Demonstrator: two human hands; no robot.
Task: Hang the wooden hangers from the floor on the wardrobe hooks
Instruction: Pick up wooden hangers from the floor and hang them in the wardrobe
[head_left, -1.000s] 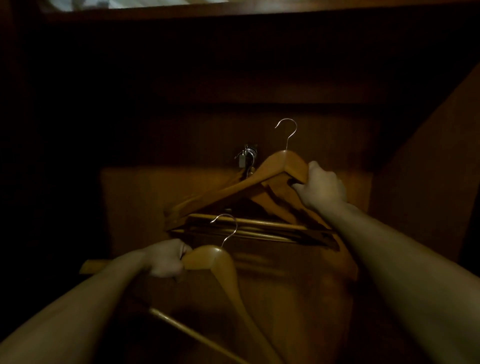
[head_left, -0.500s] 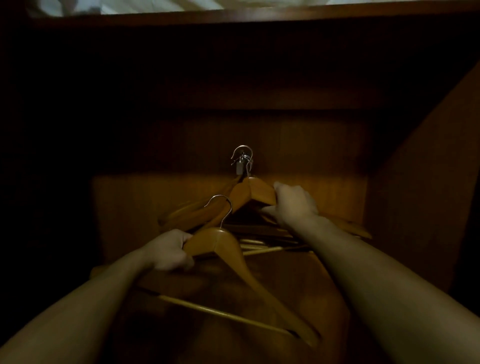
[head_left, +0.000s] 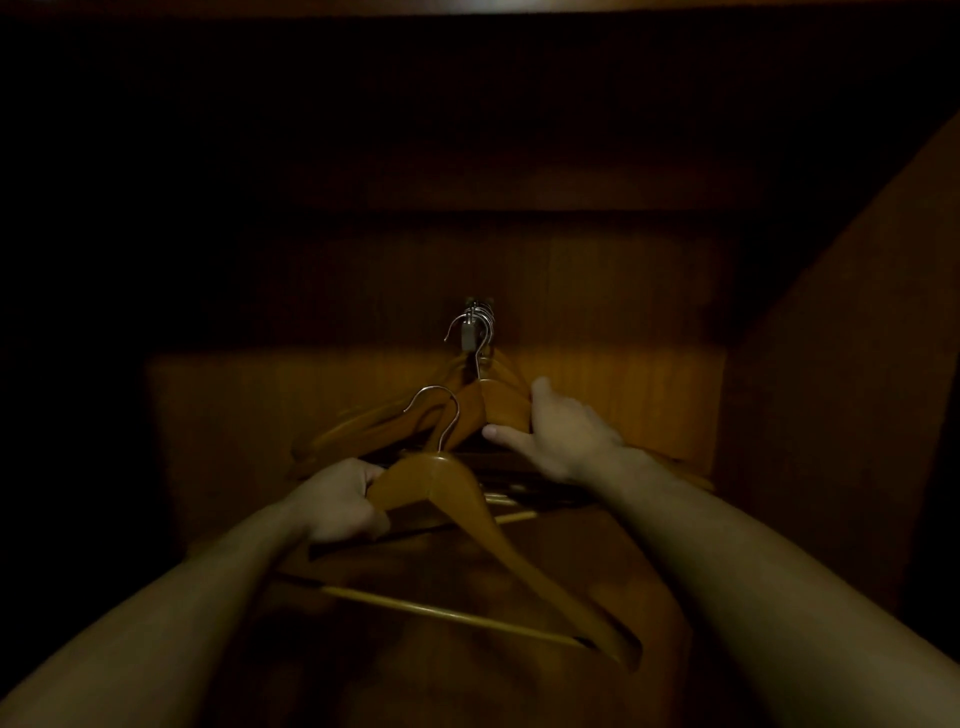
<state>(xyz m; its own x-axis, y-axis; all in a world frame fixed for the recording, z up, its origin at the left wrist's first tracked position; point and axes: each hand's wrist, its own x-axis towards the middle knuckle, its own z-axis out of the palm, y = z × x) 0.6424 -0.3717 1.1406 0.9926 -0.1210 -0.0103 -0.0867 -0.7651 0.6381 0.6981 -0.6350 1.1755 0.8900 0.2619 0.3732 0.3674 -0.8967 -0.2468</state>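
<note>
A metal wardrobe hook (head_left: 470, 332) sticks out of the dark wooden back panel (head_left: 623, 395), with several wooden hangers on it. My right hand (head_left: 558, 434) grips the right shoulder of the front hanging hanger (head_left: 501, 408), thumb below and fingers over the top; its wire hook sits on the wardrobe hook. My left hand (head_left: 337, 501) is closed on the left shoulder of another wooden hanger (head_left: 467, 512), held lower and nearer to me. That hanger's wire hook (head_left: 441, 415) is free in the air, below and left of the wardrobe hook.
The wardrobe interior is very dark. A wooden side wall (head_left: 841, 364) slants in on the right, and a top board (head_left: 467, 10) runs across above. The hung hangers' (head_left: 363, 431) arms spread left and right behind my hands.
My right hand has brought its hanger down and left, and its wire hook now rests on the wardrobe hook. My left hand has raised the second hanger slightly toward the hook.
</note>
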